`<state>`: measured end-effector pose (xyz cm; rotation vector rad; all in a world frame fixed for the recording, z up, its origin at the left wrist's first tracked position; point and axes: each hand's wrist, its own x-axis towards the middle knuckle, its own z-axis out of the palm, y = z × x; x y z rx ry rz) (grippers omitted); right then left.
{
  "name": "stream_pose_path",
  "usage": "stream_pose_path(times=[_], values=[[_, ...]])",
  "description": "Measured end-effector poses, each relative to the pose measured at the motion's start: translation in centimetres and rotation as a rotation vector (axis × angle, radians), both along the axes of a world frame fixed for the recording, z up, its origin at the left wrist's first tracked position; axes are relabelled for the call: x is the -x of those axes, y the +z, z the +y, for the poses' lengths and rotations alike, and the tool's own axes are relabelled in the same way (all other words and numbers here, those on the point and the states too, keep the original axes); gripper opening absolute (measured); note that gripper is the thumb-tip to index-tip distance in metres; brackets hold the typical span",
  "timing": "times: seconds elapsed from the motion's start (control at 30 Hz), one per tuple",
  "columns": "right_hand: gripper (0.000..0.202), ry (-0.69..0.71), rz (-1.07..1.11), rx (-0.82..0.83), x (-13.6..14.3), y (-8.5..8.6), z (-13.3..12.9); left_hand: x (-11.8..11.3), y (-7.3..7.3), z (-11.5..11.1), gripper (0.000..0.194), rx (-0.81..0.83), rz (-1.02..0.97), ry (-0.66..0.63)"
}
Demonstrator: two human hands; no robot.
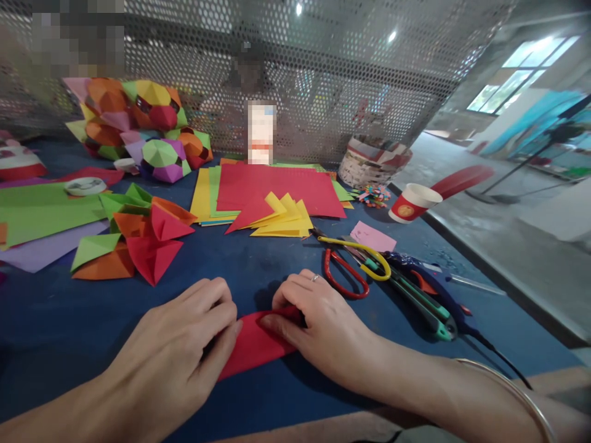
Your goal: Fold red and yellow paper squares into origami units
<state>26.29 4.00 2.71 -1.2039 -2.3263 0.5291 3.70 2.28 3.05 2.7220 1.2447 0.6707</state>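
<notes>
A folded strip of red paper (256, 344) lies on the blue tabletop between my two hands. My left hand (189, 332) is closed at its left end, thumb and fingers pressed on the paper. At the other end my right hand (318, 320), with a ring on one finger, pinches the upper edge between thumb and curled fingers. Beyond them rest yellow folded paper pieces (289, 215) on a stack of red sheets (281, 184). Left of these sit red folded pieces (154, 255), an orange folded piece (106, 263) and green folded pieces (127, 200).
To the right lie scissors (346, 274) with red and yellow handles, a green-and-black cutter (425, 301) and a corded blue glue gun (438, 283). A paper cup (413, 203) stands near the table's right edge. Paper balls (159, 157) are piled at back left before a perforated metal screen (198, 74).
</notes>
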Motion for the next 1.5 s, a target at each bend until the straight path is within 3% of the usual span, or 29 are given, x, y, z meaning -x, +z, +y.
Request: stream_pose_path(times=[0.4,0.47,0.57,0.63,0.8,1.0,1.27,1.5], values=[[0.014,-0.019,-0.062,0.043,0.1,0.2,-0.3,0.0,-0.6,0.1,0.018,-0.216,0.08,0.08],[0.013,-0.012,-0.064,0.045,0.1,0.1,-0.3,0.6,-1.1,-0.1,0.022,-0.292,0.048,0.019],[0.012,-0.003,-0.067,0.036,0.0,0.1,-0.3,1.6,-2.1,-1.0,0.049,-0.333,0.025,-0.14],[0.012,0.0,-0.071,0.028,0.0,0.0,-0.3,2.1,-2.6,-1.6,0.055,-0.232,0.101,-0.255],[0.012,0.007,-0.081,0.018,0.0,-0.1,-0.2,2.1,-2.8,-1.8,0.061,-0.178,0.145,-0.429],[0.007,0.014,-0.085,0.008,-0.1,0.0,-0.4,2.0,-3.8,-2.7,0.07,-0.132,0.155,-0.405],[0.043,0.075,-0.082,0.121,-0.3,1.3,-0.9,2.6,-3.3,-2.8,0.055,-0.207,0.302,-0.368],[0.055,0.073,-0.116,0.14,-0.4,1.4,-1.0,3.9,-3.7,-2.7,0.056,-0.163,0.303,-0.428]])
